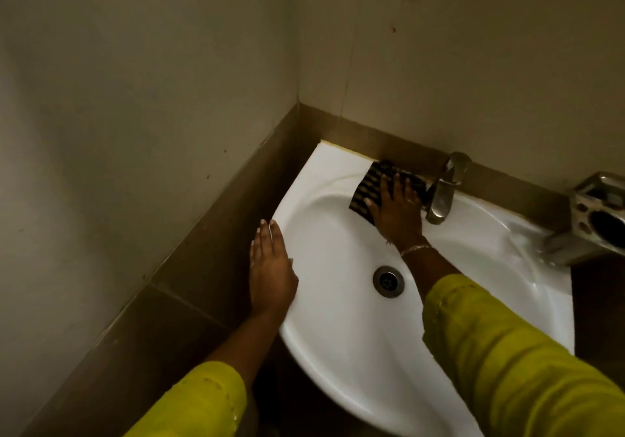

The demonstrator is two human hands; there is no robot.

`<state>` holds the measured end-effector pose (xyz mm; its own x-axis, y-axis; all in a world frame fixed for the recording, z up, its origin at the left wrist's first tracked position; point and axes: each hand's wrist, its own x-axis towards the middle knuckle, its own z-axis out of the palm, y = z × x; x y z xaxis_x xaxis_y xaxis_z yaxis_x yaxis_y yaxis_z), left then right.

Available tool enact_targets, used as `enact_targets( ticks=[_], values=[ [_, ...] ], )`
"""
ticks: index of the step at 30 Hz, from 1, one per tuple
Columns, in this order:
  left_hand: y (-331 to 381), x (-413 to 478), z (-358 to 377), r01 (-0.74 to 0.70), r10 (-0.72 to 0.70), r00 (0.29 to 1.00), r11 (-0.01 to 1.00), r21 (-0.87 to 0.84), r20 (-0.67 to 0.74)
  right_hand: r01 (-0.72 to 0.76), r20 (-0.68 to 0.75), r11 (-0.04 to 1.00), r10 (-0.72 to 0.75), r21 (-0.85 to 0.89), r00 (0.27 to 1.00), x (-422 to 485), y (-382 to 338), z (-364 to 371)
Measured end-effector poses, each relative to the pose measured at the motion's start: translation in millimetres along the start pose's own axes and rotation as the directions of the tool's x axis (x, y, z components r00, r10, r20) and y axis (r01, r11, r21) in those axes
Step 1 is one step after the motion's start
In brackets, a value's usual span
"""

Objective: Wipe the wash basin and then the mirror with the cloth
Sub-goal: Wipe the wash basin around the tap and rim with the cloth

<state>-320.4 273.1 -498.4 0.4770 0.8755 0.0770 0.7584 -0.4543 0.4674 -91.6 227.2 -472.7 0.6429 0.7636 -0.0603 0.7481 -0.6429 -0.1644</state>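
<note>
A white wash basin sits in a wall corner, with a round metal drain at its bottom. A dark cloth with pale stripes lies flat on the basin's back ledge, left of the tap. My right hand presses down on the cloth with fingers spread. My left hand rests flat on the basin's left rim, fingers together and holding nothing. The mirror is not in view.
A steel tap stands at the back of the basin, right beside my right hand. A metal holder with round holes is fixed at the far right. Beige walls and a brown tiled band enclose the corner.
</note>
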Motion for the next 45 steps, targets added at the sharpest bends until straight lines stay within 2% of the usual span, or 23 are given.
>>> enact_targets(
  ticks=[7, 10, 16, 18, 23, 30, 36, 41, 45],
  values=[
    [2.4, -0.5, -3.8, 0.015, -0.015, 1.0, 1.0, -0.006, 0.012, 0.007, -0.039, 0.999, -0.006, 0.039, 0.999, 8.4, 1.1, 6.0],
    [2.9, -1.9, -5.1, 0.03, -0.029, 0.999, 0.999, -0.033, 0.033, 0.042, -0.113, 0.999, -0.038, 0.034, 0.993, -12.7, 7.8, 15.7],
    [5.2, -2.6, -5.6, 0.058, -0.057, 0.998, 0.996, -0.062, 0.028, -0.01, -0.139, 0.999, 0.014, 0.032, 0.99, 3.8, -9.2, 16.1],
    [5.6, -2.9, -6.1, 0.071, -0.069, 0.997, 0.996, -0.056, 0.036, 0.047, -0.133, 0.999, -0.043, 0.027, 0.99, 18.4, -14.9, 15.8],
    [6.1, -2.2, -7.8, 0.079, -0.076, 0.996, 0.995, -0.055, 0.045, 0.294, -0.122, 0.956, -0.292, -0.006, 0.948, 50.8, -28.9, 11.3],
    [8.5, -2.2, -9.9, 0.099, -0.095, 0.994, 0.993, -0.069, 0.061, 0.325, -0.1, 0.946, -0.325, -0.014, 0.94, 70.0, -74.5, 17.7],
    [7.7, -0.9, -9.6, 0.11, -0.108, 0.992, 0.993, -0.032, 0.069, 0.495, -0.03, 0.869, -0.494, 0.02, 0.869, 61.3, -112.2, 15.4],
    [6.9, -1.3, -9.5, 0.103, -0.103, 0.993, 0.995, -0.01, 0.065, 0.464, -0.039, 0.883, -0.462, 0.071, 0.886, 51.1, -107.6, 17.2],
    [6.9, -0.6, -10.1, 0.11, -0.108, 0.992, 0.993, -0.039, 0.06, 0.333, -0.041, 0.942, -0.332, 0.041, 0.943, 43.5, -77.9, 15.0]
  ],
)
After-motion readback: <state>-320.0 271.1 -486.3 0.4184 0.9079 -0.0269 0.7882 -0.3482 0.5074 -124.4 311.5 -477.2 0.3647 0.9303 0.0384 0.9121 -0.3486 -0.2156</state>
